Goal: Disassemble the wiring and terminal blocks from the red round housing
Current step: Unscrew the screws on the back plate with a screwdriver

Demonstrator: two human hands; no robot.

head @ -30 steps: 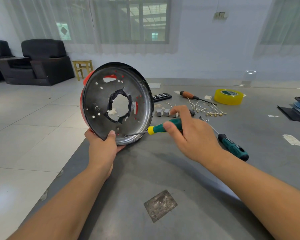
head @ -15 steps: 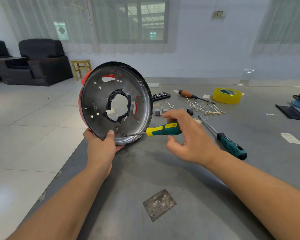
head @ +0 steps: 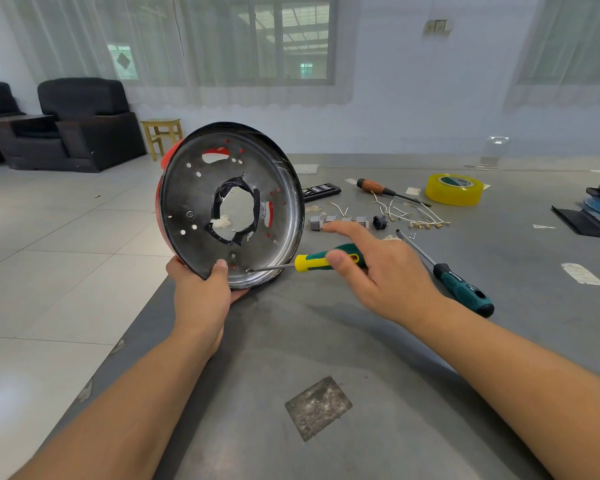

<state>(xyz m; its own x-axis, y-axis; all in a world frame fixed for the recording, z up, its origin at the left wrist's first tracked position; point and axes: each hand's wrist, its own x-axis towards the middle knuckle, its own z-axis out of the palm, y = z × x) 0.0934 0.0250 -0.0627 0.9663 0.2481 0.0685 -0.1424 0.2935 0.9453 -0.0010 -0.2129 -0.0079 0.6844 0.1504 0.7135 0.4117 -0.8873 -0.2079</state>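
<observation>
The red round housing (head: 187, 192) stands on edge at the table's left edge, its dark metal inside facing me, with a ragged central hole. My left hand (head: 201, 292) grips its lower rim, thumb on the inner face. My right hand (head: 378, 271) pinches the green-and-yellow screwdriver (head: 312, 262) between thumb and fingers, index finger stretched out; the tip touches the housing's lower inside near a hole. Grey terminal blocks (head: 321, 221) and loose white wires (head: 409, 213) lie on the table behind.
A second green screwdriver (head: 461, 289) lies right of my hand. Further back lie a wooden-handled screwdriver (head: 378, 188), a yellow tape roll (head: 454, 188) and a black bit holder (head: 321, 190). Black parts (head: 581, 220) sit far right. A metal patch (head: 317, 407) lies near me.
My right hand has loosened and shifted its fingers along the screwdriver handle, the index finger now stretched out. The housing and my left hand have stayed in place.
</observation>
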